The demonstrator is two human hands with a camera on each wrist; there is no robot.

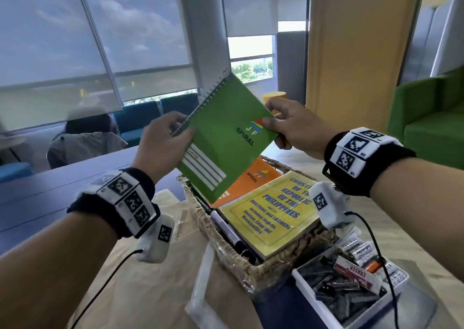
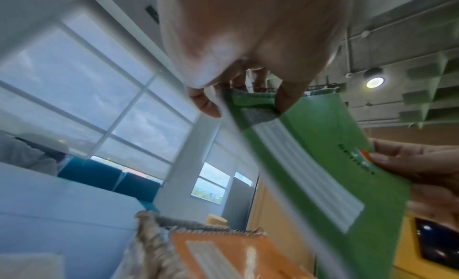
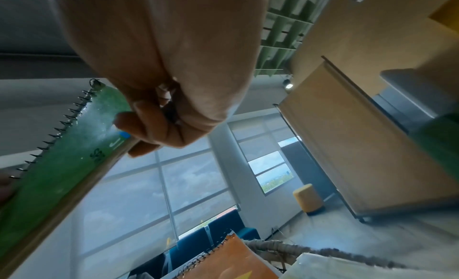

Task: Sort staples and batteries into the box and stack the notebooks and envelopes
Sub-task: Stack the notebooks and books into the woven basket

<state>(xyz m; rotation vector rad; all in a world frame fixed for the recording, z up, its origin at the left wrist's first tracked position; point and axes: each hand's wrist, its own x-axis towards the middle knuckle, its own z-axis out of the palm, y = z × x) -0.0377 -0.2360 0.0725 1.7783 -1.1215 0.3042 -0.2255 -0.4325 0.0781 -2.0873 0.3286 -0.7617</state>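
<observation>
Both hands hold a green spiral notebook (image 1: 226, 138) tilted in the air above a wicker basket (image 1: 226, 251). My left hand (image 1: 167, 138) grips its spiral edge, seen from below in the left wrist view with the notebook (image 2: 335, 165) under the hand (image 2: 238, 95). My right hand (image 1: 288, 125) pinches the opposite edge near the logo; the right wrist view has the notebook (image 3: 62, 155) edge-on in that hand (image 3: 139, 126). In the basket lie an orange spiral notebook (image 1: 261, 175), a yellow book (image 1: 273, 215) and a black marker (image 1: 226, 228).
A white plastic box (image 1: 326, 311) at the lower right holds dark binder clips, an eraser pack (image 1: 356, 273) and batteries (image 1: 361, 253). Brown envelopes (image 1: 150, 278) cover the table under the basket. A clear plastic sleeve (image 1: 200, 286) lies in front. A person (image 1: 85, 140) sits beyond the table.
</observation>
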